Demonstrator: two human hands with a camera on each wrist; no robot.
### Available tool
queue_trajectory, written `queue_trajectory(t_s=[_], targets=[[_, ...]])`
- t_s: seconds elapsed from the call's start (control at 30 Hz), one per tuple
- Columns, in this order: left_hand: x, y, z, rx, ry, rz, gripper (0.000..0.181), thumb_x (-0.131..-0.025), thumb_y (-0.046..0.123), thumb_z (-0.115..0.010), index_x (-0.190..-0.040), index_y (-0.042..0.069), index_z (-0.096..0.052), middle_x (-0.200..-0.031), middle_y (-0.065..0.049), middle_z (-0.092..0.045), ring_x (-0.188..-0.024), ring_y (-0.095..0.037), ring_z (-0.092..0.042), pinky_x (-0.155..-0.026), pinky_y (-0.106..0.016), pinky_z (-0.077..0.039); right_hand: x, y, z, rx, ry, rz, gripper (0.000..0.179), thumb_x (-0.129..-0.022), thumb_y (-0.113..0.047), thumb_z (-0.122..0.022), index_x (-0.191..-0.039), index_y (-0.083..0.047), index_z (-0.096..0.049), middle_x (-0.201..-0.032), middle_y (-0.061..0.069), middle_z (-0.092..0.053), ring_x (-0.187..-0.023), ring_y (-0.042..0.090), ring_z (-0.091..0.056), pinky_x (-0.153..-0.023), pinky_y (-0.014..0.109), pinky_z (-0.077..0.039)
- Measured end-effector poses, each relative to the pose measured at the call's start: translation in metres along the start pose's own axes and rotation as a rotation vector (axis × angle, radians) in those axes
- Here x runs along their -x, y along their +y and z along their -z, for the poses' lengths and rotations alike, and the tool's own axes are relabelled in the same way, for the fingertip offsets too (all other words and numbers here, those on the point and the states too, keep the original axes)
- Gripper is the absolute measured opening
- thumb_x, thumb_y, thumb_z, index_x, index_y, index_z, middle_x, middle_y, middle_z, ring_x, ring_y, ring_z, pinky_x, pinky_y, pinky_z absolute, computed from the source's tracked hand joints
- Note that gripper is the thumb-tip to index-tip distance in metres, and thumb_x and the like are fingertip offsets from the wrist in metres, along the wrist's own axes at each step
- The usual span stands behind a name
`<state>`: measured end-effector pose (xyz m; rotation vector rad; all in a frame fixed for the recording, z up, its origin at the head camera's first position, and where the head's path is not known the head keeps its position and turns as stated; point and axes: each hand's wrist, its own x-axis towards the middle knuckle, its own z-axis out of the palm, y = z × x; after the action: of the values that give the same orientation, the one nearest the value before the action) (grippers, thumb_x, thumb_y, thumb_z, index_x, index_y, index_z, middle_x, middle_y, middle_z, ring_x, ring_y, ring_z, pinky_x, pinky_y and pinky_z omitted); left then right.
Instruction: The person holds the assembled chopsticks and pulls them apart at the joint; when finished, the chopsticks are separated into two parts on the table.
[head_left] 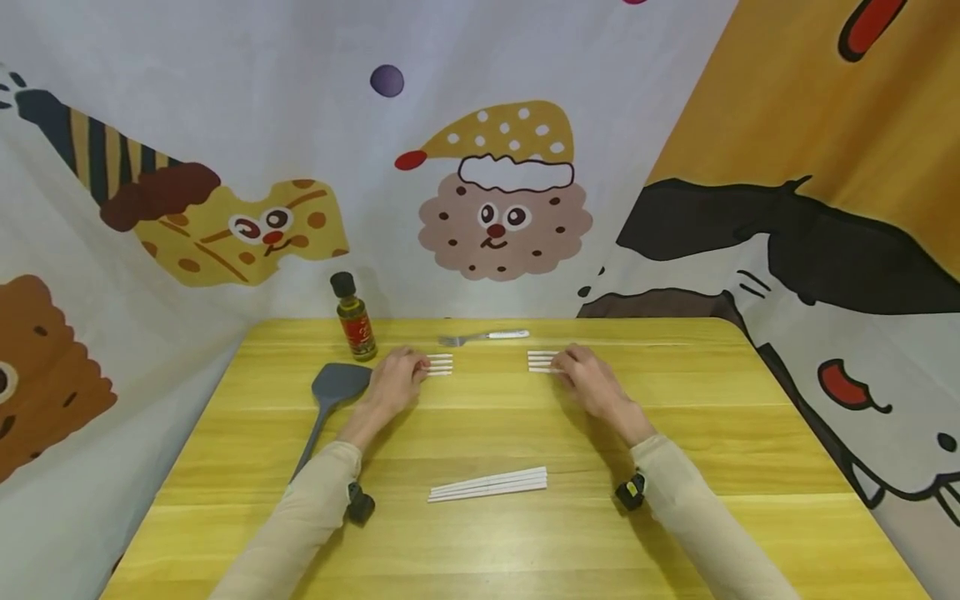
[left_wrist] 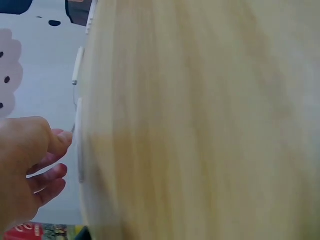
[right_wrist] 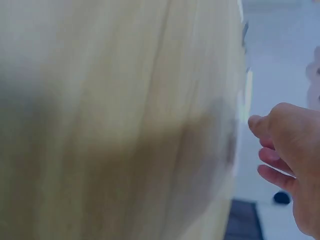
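Observation:
My left hand (head_left: 395,379) is over the left ends of a row of several thin white sticks (head_left: 441,364). In the left wrist view its thumb and fingers (left_wrist: 47,182) are loosely bent, right beside a white stick (left_wrist: 80,145). On the other side, my right hand (head_left: 588,379) has its fingertips over the right ends of a second row of white sticks (head_left: 540,361). The right wrist view shows those fingers (right_wrist: 275,175) loosely curled close to the table. Nearer me lies a bundle of longer white sticks (head_left: 487,485), slightly fanned.
Behind the rows lies a fork (head_left: 480,337) with a white handle. A dark-capped bottle (head_left: 355,321) with a red label stands at the back left. A grey spatula (head_left: 337,385) lies beside my left forearm. A printed cloth (head_left: 300,50) hangs behind the wooden table (head_left: 480,567).

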<state>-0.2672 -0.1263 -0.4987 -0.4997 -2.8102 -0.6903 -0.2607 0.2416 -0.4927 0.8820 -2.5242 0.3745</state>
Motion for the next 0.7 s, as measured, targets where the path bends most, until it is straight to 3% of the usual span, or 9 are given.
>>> queue_trajectory(t_s=[0.13, 0.3, 0.4, 0.6, 0.7], targets=[[0.006, 0.006, 0.009, -0.009, 0.055, -0.05, 0.013, -0.09, 0.006, -0.074, -0.103, 0.01, -0.075, -0.096, -0.007, -0.068, -0.088, -0.025, -0.065, -0.073, -0.04, -0.057, -0.001, -0.024, 0.008, 0.005, 0.052, 0.129, 0.026, -0.078, 0.0, -0.084, -0.101, -0.002, -0.07, -0.097, 0.013, -0.066, -0.088, 0.028, -0.063, -0.076, 0.041, -0.056], [0.026, 0.026, 0.017, -0.001, 0.067, -0.127, 0.022, -0.086, 0.002, -0.077, -0.107, 0.005, -0.072, -0.094, -0.008, -0.069, -0.083, -0.025, -0.066, -0.07, -0.039, -0.056, 0.007, -0.06, 0.015, -0.068, -0.027, 0.186, 0.029, -0.078, -0.004, -0.085, -0.104, -0.003, -0.071, -0.101, 0.009, -0.066, -0.092, 0.023, -0.063, -0.081, 0.036, -0.057], [0.038, 0.043, 0.022, 0.021, 0.012, -0.136, 0.028, -0.086, 0.004, -0.078, -0.112, 0.004, -0.07, -0.093, -0.006, -0.068, -0.083, -0.023, -0.065, -0.072, -0.038, -0.055, 0.015, -0.08, 0.021, -0.137, -0.121, 0.166, 0.027, -0.082, -0.007, -0.083, -0.105, -0.004, -0.071, -0.102, 0.006, -0.066, -0.093, 0.02, -0.063, -0.081, 0.031, -0.058], [0.058, 0.069, 0.029, 0.124, -0.185, -0.1, 0.028, -0.092, 0.01, -0.074, -0.118, 0.005, -0.067, -0.097, -0.003, -0.065, -0.082, -0.015, -0.059, -0.072, -0.032, -0.052, 0.03, -0.109, 0.025, -0.341, -0.387, 0.079, 0.015, -0.092, -0.014, -0.075, -0.107, -0.009, -0.071, -0.099, 0.002, -0.068, -0.087, 0.011, -0.064, -0.073, 0.02, -0.056], [0.067, 0.076, 0.029, 0.154, -0.263, -0.113, 0.026, -0.094, 0.012, -0.071, -0.119, 0.004, -0.067, -0.099, -0.003, -0.065, -0.083, -0.013, -0.06, -0.071, -0.03, -0.053, 0.034, -0.118, 0.022, -0.393, -0.433, 0.053, 0.012, -0.093, -0.014, -0.073, -0.104, -0.009, -0.072, -0.097, 0.002, -0.069, -0.085, 0.009, -0.064, -0.072, 0.017, -0.055]])
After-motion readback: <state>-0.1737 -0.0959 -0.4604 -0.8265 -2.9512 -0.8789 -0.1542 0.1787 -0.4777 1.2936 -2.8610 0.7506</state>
